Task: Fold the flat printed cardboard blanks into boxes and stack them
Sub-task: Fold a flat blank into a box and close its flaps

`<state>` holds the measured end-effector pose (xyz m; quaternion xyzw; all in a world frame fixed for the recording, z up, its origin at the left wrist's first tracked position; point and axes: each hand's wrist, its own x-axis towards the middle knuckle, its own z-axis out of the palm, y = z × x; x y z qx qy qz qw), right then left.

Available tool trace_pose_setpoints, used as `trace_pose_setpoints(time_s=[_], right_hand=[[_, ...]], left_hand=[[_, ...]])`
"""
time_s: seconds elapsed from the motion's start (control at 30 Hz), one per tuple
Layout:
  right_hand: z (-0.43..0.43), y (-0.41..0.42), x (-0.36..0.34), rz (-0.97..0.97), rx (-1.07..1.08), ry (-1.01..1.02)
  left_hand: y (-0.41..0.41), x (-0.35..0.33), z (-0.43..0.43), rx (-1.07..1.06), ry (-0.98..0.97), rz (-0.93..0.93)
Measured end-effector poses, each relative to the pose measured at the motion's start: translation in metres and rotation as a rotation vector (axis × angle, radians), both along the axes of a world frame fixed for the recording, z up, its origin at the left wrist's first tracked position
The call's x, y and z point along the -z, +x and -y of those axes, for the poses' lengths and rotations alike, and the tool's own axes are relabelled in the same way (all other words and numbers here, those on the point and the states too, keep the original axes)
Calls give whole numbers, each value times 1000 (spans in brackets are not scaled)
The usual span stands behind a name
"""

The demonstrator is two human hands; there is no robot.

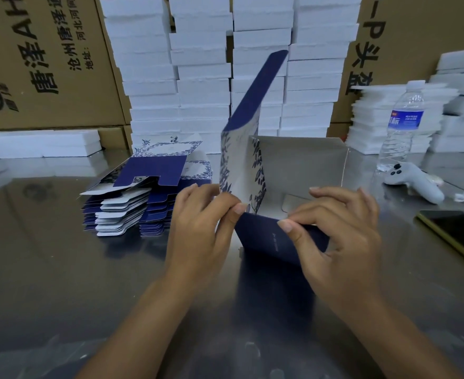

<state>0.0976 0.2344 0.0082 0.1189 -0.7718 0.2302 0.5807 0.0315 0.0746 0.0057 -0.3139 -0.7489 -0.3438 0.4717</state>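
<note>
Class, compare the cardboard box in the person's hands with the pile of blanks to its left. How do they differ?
The box stands half-formed with walls raised; the blanks lie flat. The left hand and right hand pinch the box; nothing touches the blanks. The box is single; the blanks are piled. Both show navy and white leaf print.

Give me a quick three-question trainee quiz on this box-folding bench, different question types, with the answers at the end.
1. True or false: the left hand and the right hand both hold the half-folded box.
2. The pile of flat blanks lies: A) left of the box, B) right of it, C) inside it.
3. Fill in: behind the white controller stands a water ____.
Key: 1 true; 2 A; 3 bottle.
</note>
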Motion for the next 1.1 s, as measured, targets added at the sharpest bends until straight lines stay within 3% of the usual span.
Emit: trace_pose_setpoints(time_s=[0.33, 0.67, 1.1], right_hand=[[-1, 3, 3, -91, 13, -16], [-6, 5, 1, -116, -68, -12], [-11, 6, -2, -105, -46, -30]], left_hand=[[-2, 1, -1, 14, 13, -35], [-7, 3, 8, -115, -102, -269], [-5, 0, 6, -84, -35, -145]])
